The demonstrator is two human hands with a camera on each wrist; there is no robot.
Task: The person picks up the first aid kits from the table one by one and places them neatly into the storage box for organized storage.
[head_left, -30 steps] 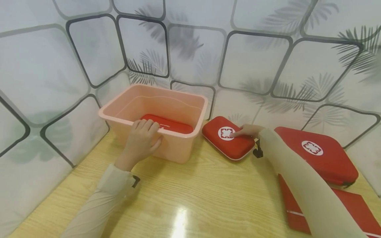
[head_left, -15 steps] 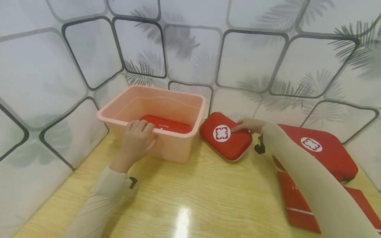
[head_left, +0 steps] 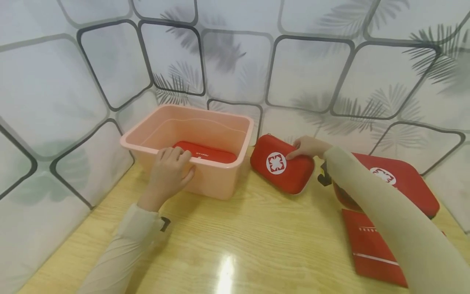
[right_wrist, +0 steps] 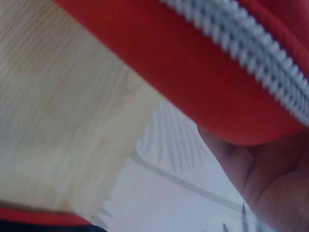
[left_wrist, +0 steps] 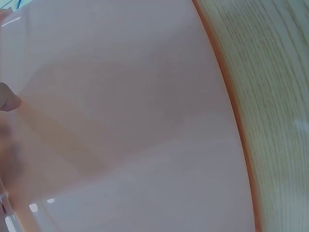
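Note:
My left hand (head_left: 167, 175) grips the near rim of a peach plastic basin (head_left: 213, 183), fingers over the edge and thumb on the outer wall. In the left wrist view the thumb (left_wrist: 8, 99) lies against the basin wall (left_wrist: 145, 111). A flat red item with white lettering (head_left: 222, 155) lies in the basin. My right hand (head_left: 310, 147) holds a red first aid case (head_left: 293, 177) with a white round emblem, thumb on its top face. The case is tilted, right of the basin. The right wrist view shows its zipper (right_wrist: 241, 46) close up; the fingers beneath are partly hidden.
A larger red first aid case (head_left: 411, 179) lies to the right, partly behind the right sleeve (head_left: 385, 220). In front of it lies a flat red folder-like item (head_left: 378, 261). A patterned wall (head_left: 235, 61) borders the wooden table (head_left: 264, 237) at the back and left.
The right hand has shifted its hold on the smaller case and tilted it up, its far edge now higher. The left hand stays on the basin rim.

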